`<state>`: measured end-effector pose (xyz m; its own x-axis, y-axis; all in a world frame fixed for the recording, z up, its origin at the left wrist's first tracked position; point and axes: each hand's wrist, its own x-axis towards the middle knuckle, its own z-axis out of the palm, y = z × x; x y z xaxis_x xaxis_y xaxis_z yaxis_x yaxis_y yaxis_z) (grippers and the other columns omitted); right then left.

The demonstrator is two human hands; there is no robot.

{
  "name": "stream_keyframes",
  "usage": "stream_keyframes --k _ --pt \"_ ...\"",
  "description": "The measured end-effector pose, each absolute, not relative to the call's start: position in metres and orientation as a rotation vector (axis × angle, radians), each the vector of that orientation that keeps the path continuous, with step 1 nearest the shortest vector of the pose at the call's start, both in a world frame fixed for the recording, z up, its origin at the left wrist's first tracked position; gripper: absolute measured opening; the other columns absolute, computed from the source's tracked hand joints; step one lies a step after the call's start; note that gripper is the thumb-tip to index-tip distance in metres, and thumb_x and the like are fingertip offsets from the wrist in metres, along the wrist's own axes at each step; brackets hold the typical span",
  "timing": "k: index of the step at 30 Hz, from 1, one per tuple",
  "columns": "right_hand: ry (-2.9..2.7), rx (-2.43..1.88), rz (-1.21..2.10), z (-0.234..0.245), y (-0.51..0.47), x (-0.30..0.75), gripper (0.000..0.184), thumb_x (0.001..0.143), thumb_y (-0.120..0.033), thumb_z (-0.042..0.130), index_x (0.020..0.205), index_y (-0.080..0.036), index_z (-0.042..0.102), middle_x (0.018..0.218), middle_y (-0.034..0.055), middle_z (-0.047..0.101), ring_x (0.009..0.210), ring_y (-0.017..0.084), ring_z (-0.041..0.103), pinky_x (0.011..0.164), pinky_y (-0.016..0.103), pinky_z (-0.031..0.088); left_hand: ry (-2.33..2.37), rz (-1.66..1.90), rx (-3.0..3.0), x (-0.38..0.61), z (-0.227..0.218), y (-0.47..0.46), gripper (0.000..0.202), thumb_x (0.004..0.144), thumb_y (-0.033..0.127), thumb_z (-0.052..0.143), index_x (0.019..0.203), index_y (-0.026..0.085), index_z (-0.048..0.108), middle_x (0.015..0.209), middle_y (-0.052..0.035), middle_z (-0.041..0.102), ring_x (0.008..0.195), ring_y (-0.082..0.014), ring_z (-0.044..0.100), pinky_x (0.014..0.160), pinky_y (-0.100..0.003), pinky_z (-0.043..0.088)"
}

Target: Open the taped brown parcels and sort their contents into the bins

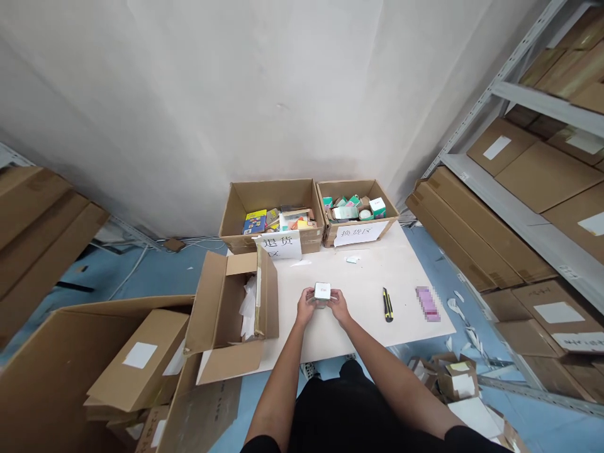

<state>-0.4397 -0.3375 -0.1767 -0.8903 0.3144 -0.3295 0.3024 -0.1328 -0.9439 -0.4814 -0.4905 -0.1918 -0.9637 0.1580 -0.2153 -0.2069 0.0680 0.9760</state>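
Both my hands hold a small white box [322, 290] just above the white table [358, 277]. My left hand [306, 306] grips its left side with curled fingers. My right hand [338, 304] grips its right side the same way. An open cardboard box [231, 311] with white paper inside lies to the left of my hands. A black and yellow utility knife [387, 304] lies to the right of my right hand.
Two labelled open cartons stand at the table's far edge: the left carton [271, 214] with colourful packs, the right carton [356, 211] with small boxes. A pink item [427, 304] lies beyond the knife. Stacked cartons fill shelves [519, 207] at right and a big carton [94, 371] at left.
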Motion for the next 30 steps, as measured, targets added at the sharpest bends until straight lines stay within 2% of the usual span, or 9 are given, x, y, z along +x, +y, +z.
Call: stream_keyframes --k 7,13,19,25,30 --pt "-2.051 -0.505 2.266 -0.13 -0.308 -0.487 0.036 0.066 -0.033 0.066 0.1 -0.024 0.062 0.109 0.0059 0.075 0.098 0.026 0.07 0.088 0.04 0.057 2.175 2.1 -0.033 -0.511 -0.145 -0.457 0.044 0.075 0.024 0.074 0.116 0.024 0.059 0.124 -0.0092 0.071 0.113 -0.0247 0.07 0.102 -0.044 0.054" --pt "-2.057 -0.293 2.144 -0.067 -0.246 -0.544 0.038 0.073 -0.031 0.064 0.11 -0.024 0.065 0.12 0.0078 0.071 0.111 0.026 0.066 0.095 0.041 0.055 2.211 2.252 0.098 -0.563 -0.074 -0.396 0.045 0.079 0.03 0.076 0.12 0.023 0.057 0.125 -0.0098 0.069 0.114 -0.0234 0.068 0.098 -0.041 0.054" --pt "-2.05 -0.13 1.837 -0.001 -0.151 -0.602 0.042 0.081 -0.027 0.062 0.123 -0.025 0.067 0.125 0.0079 0.065 0.118 0.025 0.062 0.103 0.042 0.053 2.207 2.385 0.363 -0.628 -0.001 -0.3 0.051 0.078 0.036 0.083 0.119 0.023 0.056 0.121 -0.0094 0.068 0.11 -0.0224 0.066 0.096 -0.038 0.054" --pt "-2.037 -0.023 1.621 0.058 -0.04 -0.653 0.051 0.086 -0.027 0.061 0.137 -0.026 0.064 0.132 0.0087 0.063 0.12 0.025 0.061 0.104 0.04 0.053 2.048 2.456 0.652 -0.699 0.055 -0.19 0.052 0.077 0.032 0.084 0.119 0.023 0.055 0.12 -0.0091 0.068 0.11 -0.0224 0.067 0.1 -0.039 0.053" --pt "-2.045 -0.064 1.582 0.068 0.025 -0.692 0.057 0.086 -0.027 0.059 0.143 -0.026 0.063 0.137 0.0081 0.064 0.129 0.026 0.059 0.114 0.041 0.046 1.851 2.429 0.632 -0.742 0.062 -0.122 0.059 0.074 0.025 0.081 0.126 0.023 0.054 0.127 -0.0116 0.066 0.118 -0.0237 0.065 0.105 -0.043 0.052"
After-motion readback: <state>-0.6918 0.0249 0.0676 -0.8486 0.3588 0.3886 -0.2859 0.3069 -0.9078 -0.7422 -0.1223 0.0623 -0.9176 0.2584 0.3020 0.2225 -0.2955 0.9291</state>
